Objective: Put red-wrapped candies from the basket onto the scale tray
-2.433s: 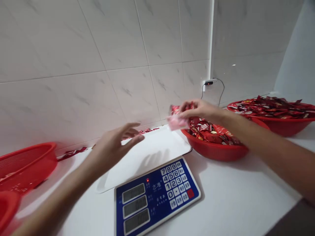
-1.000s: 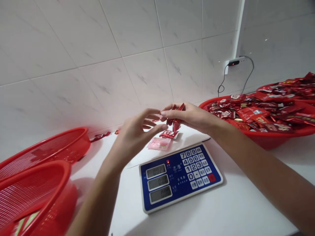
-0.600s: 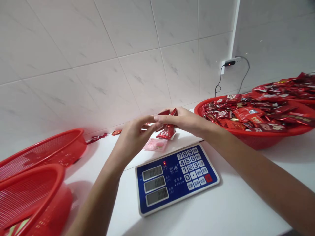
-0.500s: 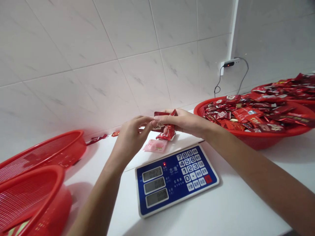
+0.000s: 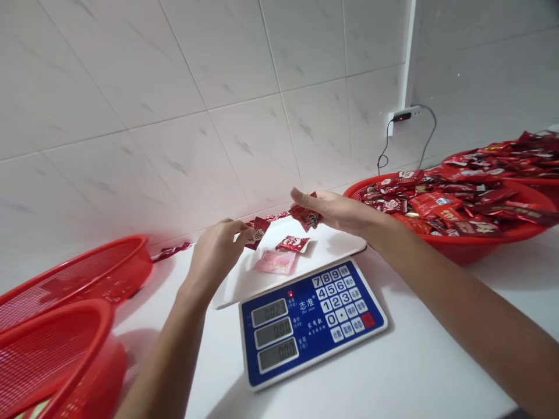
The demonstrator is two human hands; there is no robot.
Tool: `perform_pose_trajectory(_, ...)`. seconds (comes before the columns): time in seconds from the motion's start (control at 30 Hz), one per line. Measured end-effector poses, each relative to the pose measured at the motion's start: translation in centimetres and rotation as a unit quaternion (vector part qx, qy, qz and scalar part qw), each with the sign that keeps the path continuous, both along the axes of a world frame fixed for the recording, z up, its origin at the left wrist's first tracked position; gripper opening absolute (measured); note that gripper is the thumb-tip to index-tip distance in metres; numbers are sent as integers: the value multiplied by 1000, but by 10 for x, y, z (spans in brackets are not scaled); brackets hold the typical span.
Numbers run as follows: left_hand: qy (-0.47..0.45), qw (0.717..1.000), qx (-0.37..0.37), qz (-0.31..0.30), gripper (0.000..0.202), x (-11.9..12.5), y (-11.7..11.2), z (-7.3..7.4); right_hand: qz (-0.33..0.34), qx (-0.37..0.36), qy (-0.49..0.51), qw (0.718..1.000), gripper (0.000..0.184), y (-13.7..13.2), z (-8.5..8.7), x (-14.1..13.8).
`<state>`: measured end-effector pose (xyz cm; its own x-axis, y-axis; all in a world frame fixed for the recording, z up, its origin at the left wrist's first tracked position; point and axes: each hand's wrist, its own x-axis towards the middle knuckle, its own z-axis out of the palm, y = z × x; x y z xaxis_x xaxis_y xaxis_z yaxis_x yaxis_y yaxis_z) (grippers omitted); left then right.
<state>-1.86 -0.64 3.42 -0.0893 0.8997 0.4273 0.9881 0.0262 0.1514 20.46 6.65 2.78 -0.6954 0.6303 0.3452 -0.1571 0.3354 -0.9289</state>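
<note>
My left hand (image 5: pixel 221 254) pinches a dark red candy packet (image 5: pixel 258 231) by its edge above the left part of the white scale pan (image 5: pixel 336 249). In my right hand (image 5: pixel 325 208), thumb raised, is another red packet (image 5: pixel 308 219) with dark lettering, held over the back of the pan. A pink translucent packet (image 5: pixel 276 262) and a red packet with white print (image 5: pixel 292 244) lie on the pan between the hands. In front is the scale's blue keypad and display panel (image 5: pixel 312 320); its top readout looks like 0.023, though faint.
A red basket (image 5: pixel 458 247) heaped with red packets stands at right, another (image 5: pixel 515 160) behind it. Two red baskets (image 5: pixel 131 250) (image 5: pixel 100 349) stand at left. Several packets (image 5: pixel 172 251) lie along the tiled wall. A cable (image 5: pixel 384 157) hangs from a power strip (image 5: pixel 406 115).
My hands, close together before, have moved apart, each with a red packet. A red packet now lies flat on the pan beside the pink one. The pan is more exposed.
</note>
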Motion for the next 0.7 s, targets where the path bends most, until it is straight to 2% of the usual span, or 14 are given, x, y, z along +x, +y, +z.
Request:
perform_pose_trajectory(0.07, 8, 1000, -12, -21, 31, -3, 1, -2, 66, -8, 5, 998, 40, -2, 1, 2)
perform_pose_trajectory(0.13, -4, 998, -25, -53, 31, -2, -2, -1, 78, -8, 10, 997, 29, -3, 1, 3)
perform_pose_trajectory(0.23, -76, 992, -1, -101, 37, 7, -12, 8, 48, 12, 14, 999, 25, -6, 0, 1)
perform_pose_trajectory(0.3, -130, 981, 30, -143, 39, 18, -21, 15, 17, 51, 1, 999, 22, -8, 0, 0)
perform_pose_trajectory(0.43, -155, 965, 45, -208, 31, 37, -35, 23, -36, 112, -36, 992, 18, -15, 5, 0)
perform_pose_trajectory(0.53, -153, 964, 1, -216, 28, 41, -38, 23, -42, 112, -56, 991, 18, -18, 6, -1)
perform_pose_trajectory(0.7, -188, 957, -13, -222, 22, 39, -29, 14, -22, 140, -117, 983, 18, -17, 5, 0)
